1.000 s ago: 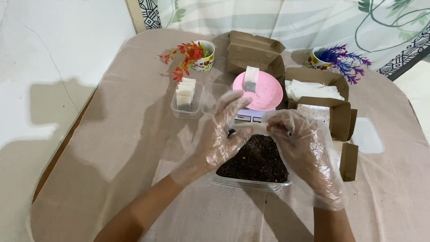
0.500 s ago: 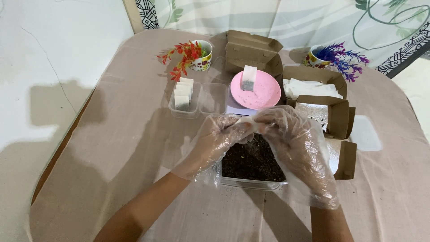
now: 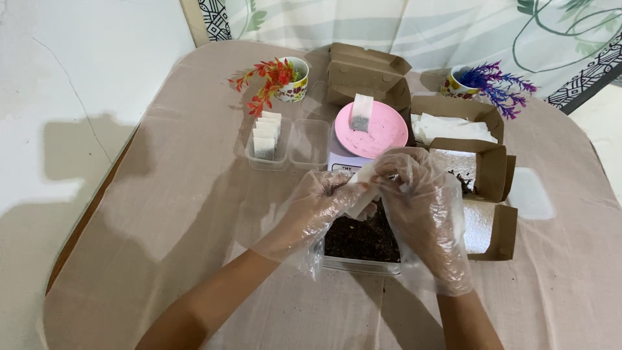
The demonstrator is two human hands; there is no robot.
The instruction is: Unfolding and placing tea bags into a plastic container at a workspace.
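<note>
Beige cloth covers the whole worktop (image 3: 162, 214), with a leafy curtain behind it. Both hands wear loose clear plastic gloves. Fingers of the left hand (image 3: 321, 204) and the right hand (image 3: 421, 201) meet on a small white paper sachet (image 3: 361, 194), both pinching it shut-tight between them. It's held right above a clear tub of dark loose tea (image 3: 361, 240), which sits just in front of the person.

Just behind that is a small scale with a pink plate (image 3: 382, 129) on top, and one filled sachet stands on it. To the left there's a clear tray of filled sachets (image 3: 265, 139) next to an empty one. Brown cardboard boxes (image 3: 483, 172) sit to the right, one holding white paper. Two cups with fake flowers, red (image 3: 275, 81) and purple (image 3: 492, 81), are at the far edge.
</note>
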